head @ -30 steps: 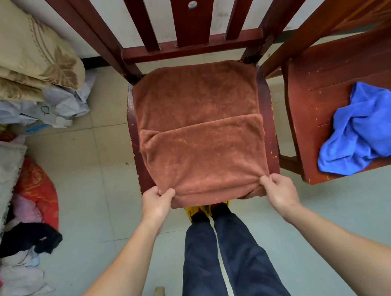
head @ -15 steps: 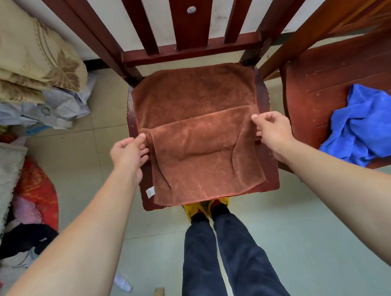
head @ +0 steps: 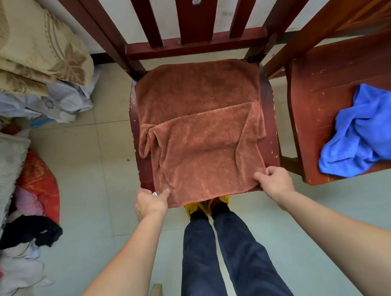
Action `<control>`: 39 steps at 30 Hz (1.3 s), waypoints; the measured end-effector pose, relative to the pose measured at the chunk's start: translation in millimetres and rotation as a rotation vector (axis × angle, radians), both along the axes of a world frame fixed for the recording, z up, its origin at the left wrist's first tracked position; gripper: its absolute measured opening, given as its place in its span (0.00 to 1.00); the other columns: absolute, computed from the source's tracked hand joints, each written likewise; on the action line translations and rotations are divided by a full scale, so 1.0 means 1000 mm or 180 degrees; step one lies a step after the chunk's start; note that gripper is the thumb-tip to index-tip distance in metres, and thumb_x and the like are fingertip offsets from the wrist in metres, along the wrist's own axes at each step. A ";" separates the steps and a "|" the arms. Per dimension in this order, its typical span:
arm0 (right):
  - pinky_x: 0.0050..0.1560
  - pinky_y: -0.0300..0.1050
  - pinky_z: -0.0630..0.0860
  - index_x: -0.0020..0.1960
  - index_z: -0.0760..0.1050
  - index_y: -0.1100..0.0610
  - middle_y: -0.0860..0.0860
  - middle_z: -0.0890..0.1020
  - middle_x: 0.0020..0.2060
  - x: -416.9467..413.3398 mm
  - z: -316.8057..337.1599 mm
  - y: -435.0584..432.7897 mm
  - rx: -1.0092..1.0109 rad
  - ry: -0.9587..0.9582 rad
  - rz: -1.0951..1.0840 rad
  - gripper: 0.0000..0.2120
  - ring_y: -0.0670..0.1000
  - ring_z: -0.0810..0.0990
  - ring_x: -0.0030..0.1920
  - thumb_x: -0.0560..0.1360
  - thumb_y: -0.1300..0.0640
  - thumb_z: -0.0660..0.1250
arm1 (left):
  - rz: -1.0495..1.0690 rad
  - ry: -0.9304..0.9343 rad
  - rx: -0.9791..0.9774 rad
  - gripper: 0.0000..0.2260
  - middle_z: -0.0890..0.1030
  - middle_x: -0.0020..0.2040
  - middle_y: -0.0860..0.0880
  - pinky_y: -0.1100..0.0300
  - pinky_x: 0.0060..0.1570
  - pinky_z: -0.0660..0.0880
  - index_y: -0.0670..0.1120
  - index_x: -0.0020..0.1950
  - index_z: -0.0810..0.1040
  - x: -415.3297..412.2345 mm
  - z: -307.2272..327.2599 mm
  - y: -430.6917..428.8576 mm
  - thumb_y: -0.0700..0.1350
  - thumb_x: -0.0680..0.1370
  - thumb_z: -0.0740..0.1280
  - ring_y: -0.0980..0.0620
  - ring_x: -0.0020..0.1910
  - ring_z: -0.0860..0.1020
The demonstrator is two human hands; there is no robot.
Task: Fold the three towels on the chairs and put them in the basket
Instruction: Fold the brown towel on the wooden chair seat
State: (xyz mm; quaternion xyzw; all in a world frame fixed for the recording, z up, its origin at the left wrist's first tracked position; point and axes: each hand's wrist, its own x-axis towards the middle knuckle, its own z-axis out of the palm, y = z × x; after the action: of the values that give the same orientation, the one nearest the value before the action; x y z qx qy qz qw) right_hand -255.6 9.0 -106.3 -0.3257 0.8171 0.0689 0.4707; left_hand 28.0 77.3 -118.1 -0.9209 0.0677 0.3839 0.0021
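Brown towel (head: 201,147) pinched by left hand (head: 151,202), right hand (head: 275,180); white tag (head: 154,193) apparently illegible.

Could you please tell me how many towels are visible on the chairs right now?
2. A brown towel lies on the middle chair; a crumpled blue towel on the right chair. A third may be out of view.
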 end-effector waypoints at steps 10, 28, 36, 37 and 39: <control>0.37 0.49 0.75 0.35 0.67 0.56 0.57 0.76 0.35 -0.001 0.028 -0.005 -0.0253 -0.0705 -0.0138 0.11 0.60 0.81 0.38 0.68 0.58 0.70 | 0.0647 0.0400 -0.0409 0.09 0.81 0.41 0.41 0.51 0.47 0.77 0.41 0.41 0.78 -0.007 0.002 -0.011 0.46 0.69 0.72 0.39 0.43 0.80; 0.31 0.42 0.71 0.37 0.73 0.57 0.54 0.83 0.36 -0.019 0.113 0.153 -0.0961 -0.0823 -0.1293 0.06 0.55 0.85 0.39 0.72 0.64 0.66 | 0.1332 0.0478 -0.1702 0.11 0.79 0.54 0.38 0.62 0.23 0.72 0.47 0.42 0.67 -0.002 0.107 0.169 0.38 0.75 0.69 0.39 0.37 0.82; 0.26 0.38 0.69 0.39 0.71 0.57 0.55 0.81 0.34 -0.040 0.132 0.231 -0.0878 -0.0751 -0.1419 0.06 0.53 0.84 0.34 0.72 0.64 0.65 | 0.1276 0.0438 -0.1515 0.09 0.79 0.39 0.39 0.68 0.16 0.66 0.47 0.41 0.67 -0.021 0.130 0.234 0.35 0.76 0.63 0.53 0.17 0.76; 0.27 0.38 0.69 0.39 0.71 0.57 0.55 0.81 0.33 -0.042 0.132 0.238 -0.0840 -0.0730 -0.1412 0.06 0.52 0.84 0.33 0.73 0.64 0.65 | 0.1293 0.0416 -0.1478 0.09 0.78 0.37 0.40 0.68 0.16 0.65 0.46 0.40 0.66 -0.024 0.131 0.239 0.36 0.76 0.63 0.53 0.16 0.75; 0.30 0.40 0.70 0.39 0.71 0.57 0.56 0.81 0.32 -0.046 0.132 0.253 -0.0774 -0.0678 -0.1395 0.06 0.52 0.82 0.31 0.73 0.64 0.64 | 0.1333 0.0352 -0.1423 0.09 0.77 0.35 0.41 0.68 0.15 0.64 0.46 0.39 0.66 -0.028 0.133 0.249 0.36 0.75 0.63 0.52 0.16 0.74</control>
State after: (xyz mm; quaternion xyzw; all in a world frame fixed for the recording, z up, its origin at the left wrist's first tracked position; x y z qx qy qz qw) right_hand -302.0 261.8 26.1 -0.2007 0.8162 -0.1678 0.5151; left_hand 0.3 326.2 14.7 -0.8702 -0.0407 0.4011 -0.2834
